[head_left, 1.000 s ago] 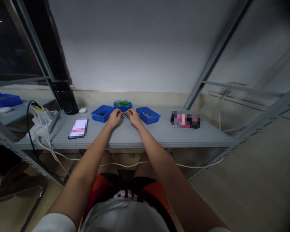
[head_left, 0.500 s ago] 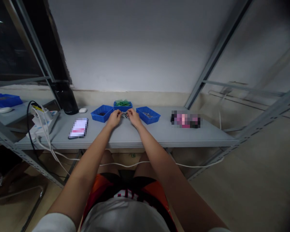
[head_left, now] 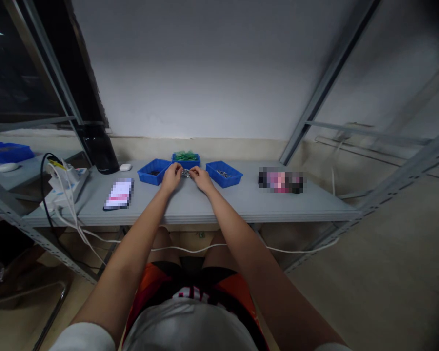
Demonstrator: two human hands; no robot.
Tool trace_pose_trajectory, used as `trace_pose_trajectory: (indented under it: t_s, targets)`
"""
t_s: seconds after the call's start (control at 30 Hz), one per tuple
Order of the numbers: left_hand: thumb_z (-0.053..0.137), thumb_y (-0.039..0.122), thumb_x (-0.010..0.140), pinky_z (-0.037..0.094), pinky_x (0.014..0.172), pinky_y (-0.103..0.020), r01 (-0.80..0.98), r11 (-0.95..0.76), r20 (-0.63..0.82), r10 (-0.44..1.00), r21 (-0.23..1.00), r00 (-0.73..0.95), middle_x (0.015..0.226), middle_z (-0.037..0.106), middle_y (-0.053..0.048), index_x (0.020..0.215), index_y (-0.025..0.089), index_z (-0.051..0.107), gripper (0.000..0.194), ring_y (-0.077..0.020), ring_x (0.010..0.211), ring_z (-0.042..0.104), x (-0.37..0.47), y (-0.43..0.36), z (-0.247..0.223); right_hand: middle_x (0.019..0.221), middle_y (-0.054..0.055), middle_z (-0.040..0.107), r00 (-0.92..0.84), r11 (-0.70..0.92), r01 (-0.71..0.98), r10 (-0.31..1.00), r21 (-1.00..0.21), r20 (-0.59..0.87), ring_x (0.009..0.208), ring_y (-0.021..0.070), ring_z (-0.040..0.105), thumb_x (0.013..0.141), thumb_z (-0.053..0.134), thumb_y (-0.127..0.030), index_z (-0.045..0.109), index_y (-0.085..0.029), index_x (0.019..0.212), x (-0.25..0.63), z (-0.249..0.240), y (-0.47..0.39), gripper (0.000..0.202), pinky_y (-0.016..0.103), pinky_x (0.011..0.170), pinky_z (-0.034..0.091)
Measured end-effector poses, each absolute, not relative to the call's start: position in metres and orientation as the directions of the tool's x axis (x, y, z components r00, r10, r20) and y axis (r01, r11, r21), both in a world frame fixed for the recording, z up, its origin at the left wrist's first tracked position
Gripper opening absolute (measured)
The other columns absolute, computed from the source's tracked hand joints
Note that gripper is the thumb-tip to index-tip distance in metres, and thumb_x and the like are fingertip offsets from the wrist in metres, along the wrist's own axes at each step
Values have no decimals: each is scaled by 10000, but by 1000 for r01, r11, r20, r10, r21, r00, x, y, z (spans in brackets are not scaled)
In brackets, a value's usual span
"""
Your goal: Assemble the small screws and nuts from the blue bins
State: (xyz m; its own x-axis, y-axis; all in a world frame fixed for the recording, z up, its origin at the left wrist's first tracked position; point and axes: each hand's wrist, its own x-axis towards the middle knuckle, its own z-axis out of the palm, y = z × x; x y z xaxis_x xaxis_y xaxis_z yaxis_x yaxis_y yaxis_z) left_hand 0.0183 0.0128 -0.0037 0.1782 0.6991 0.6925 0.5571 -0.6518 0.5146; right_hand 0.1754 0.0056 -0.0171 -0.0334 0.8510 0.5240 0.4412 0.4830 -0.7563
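Observation:
My left hand [head_left: 171, 178] is closed, its fingertips pinched at the left side of a small cluster of shiny metal pieces [head_left: 186, 173]. From the right, my right hand [head_left: 202, 179] pinches at the same pieces with thumb and fingers together. Their exact kind is too small to make out. A blue bin [head_left: 154, 180] with small dark parts stands just left of my left hand. Beyond my hands is a blue bin [head_left: 186, 164] holding green pieces [head_left: 186, 155]. To the right, another blue bin [head_left: 225, 182] contains small silvery metal parts [head_left: 224, 173].
A phone [head_left: 119, 193], a white case [head_left: 125, 167] and a black bottle [head_left: 101, 151] are on the left of the grey shelf [head_left: 270, 207]. A power strip [head_left: 66, 187] with cables sits at the left edge. A blurred-out pink and black object [head_left: 281, 181] lies right.
Both hands have shifted very slightly left, and the fingers have changed their hold around the metal pieces. The bins and other things stay put.

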Motion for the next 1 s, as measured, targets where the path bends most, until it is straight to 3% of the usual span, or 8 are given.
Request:
trace_pose_trajectory:
  t_s: [0.13,0.3,1.0]
  targets:
    - [475,200,837,439,761,-305,573,-652,638,722,496,268,845,630,-73,834,158,588,121,-178,781,548,18,15,-7,764,26,617,64,521,349,816,-779,574,710,150,558,812,485,-347,598,-184,872,176,-13,6,208,280,707,436]
    - [486,209,827,443,744,-301,564,-685,569,716,462,404,820,643,-68,812,155,603,130,-172,741,550,20,11,-9,779,22,605,40,545,296,814,-785,580,717,150,557,807,475,-375,584,-200,887,174,-13,6,222,285,691,448]
    - [478,189,837,436,754,-302,592,-661,615,719,461,324,842,638,-77,830,146,605,134,-177,777,551,19,12,-7,715,8,592,103,522,309,812,-795,574,680,151,557,791,486,-292,580,-191,860,174,-9,1,154,275,673,436]
